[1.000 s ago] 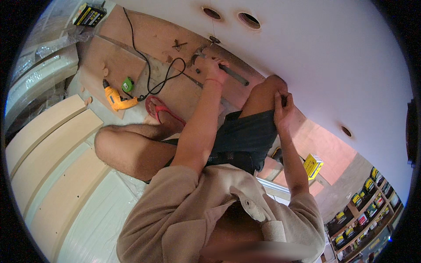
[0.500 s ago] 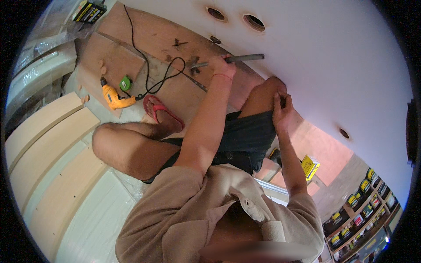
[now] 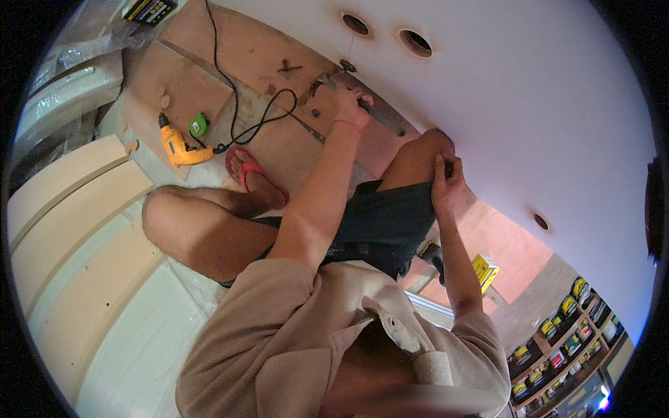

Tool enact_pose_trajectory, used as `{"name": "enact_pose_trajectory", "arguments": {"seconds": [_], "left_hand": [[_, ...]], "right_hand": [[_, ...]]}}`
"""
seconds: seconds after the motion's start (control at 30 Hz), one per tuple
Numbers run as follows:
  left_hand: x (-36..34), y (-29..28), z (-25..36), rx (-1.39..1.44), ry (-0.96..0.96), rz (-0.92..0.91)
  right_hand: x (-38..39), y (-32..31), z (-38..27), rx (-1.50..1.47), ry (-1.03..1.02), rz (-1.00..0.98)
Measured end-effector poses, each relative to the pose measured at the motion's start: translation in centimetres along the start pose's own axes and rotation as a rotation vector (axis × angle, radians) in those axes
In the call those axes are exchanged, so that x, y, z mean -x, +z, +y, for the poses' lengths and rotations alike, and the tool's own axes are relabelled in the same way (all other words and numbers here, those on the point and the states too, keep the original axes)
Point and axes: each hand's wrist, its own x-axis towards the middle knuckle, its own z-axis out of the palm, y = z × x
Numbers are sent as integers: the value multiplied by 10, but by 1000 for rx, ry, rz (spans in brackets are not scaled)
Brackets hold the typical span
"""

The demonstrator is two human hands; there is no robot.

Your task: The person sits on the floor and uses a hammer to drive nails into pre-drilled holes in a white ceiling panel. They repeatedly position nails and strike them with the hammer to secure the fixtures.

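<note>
My left hand is closed round a hammer, its dark handle slanting down to the right and its grey head low over the reddish-brown boards, beside the lower edge of a white panel with round holes. My right hand rests at my bent right knee with its fingers curled in; I cannot make out whether it holds anything. An orange corded drill lies to the left of my sandalled foot, next to a green tape measure.
Curved pale wooden strips and plastic-wrapped pieces lie left. A black box sits upper left. A black cord loops across the boards. A yellow box lies behind my right arm, and shelves of containers stand lower right.
The hammer handle swung up to level half a second ago and has now dropped back to a downward slant, my left hand still round it. My right hand stayed at the knee.
</note>
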Motion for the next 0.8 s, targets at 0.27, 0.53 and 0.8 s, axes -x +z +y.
{"name": "enact_pose_trajectory", "arguments": {"seconds": [0.27,0.53,0.8], "left_hand": [[25,19,-7,5,83,105],[9,-9,-4,68,63,82],[19,-12,-7,70,27,30]], "right_hand": [[-1,0,7,40,7,-8],[1,2,14,45,-8,6],[0,2,18,29,-43,20]]}}
